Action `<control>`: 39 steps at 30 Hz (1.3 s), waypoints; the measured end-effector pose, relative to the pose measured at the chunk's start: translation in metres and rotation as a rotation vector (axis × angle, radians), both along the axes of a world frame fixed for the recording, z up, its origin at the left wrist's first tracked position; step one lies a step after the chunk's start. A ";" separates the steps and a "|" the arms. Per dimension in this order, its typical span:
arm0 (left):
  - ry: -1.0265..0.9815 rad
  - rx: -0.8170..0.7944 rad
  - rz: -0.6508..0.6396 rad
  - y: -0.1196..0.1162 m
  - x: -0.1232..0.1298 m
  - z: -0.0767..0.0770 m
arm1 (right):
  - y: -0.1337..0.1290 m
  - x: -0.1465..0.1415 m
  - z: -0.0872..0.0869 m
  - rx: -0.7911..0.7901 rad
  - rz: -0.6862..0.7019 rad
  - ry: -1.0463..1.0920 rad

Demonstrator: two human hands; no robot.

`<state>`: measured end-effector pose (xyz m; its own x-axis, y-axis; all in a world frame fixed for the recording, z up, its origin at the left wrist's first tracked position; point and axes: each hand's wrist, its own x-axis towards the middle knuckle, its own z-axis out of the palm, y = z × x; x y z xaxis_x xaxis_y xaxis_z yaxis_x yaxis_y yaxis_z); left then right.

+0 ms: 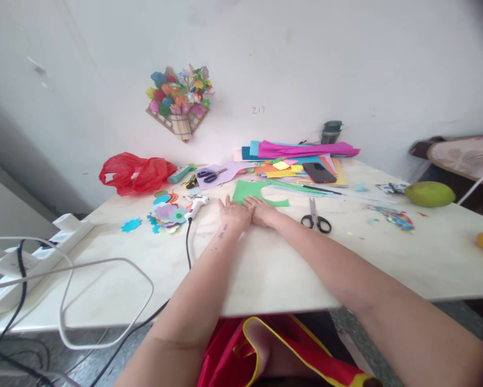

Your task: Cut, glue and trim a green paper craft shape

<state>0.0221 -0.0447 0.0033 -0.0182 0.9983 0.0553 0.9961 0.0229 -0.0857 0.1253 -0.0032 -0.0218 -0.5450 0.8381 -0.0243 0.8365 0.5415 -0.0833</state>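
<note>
At the left edge of the frame, a white power strip [78,235] lies slanting along the bench [274,274], with cables looping off it toward the lower left. Further right come a blue flower cutout [131,224], a crumpled red plastic bag [139,174] above it, and a heap of flower cutouts [167,215]. A white glue gun [197,204] lies between that heap and the left grip [235,213], its nozzle end turned toward the upper left. The left grip is palm down with its fingers spread, pointing up the frame beside the lower left corner of the green sheet [245,191]. That sheet lies at the middle of the frame, directly beyond both grips; its long axis runs left to right, ending in a narrow strip below a curved cutaway. The right grip [262,211] touches the left one and reaches in from the lower right, its stretched fingers at the sheet's lower edge; I cannot tell whether it pinches anything underneath. Both are close, the right overlapping the sheet more clearly. Right of that grip, a pair of scissors [314,216] points up the frame, and a green fruit [430,194] sits well apart at the right.
</note>
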 end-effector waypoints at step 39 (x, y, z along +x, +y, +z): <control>-0.008 -0.032 0.085 -0.001 -0.011 0.003 | -0.006 0.002 0.004 -0.013 0.008 0.034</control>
<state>0.0110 -0.0454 0.0059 -0.1030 0.9944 0.0225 0.9913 0.1044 -0.0797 0.1268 -0.0092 -0.0174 -0.5526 0.8333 -0.0168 0.8286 0.5471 -0.1190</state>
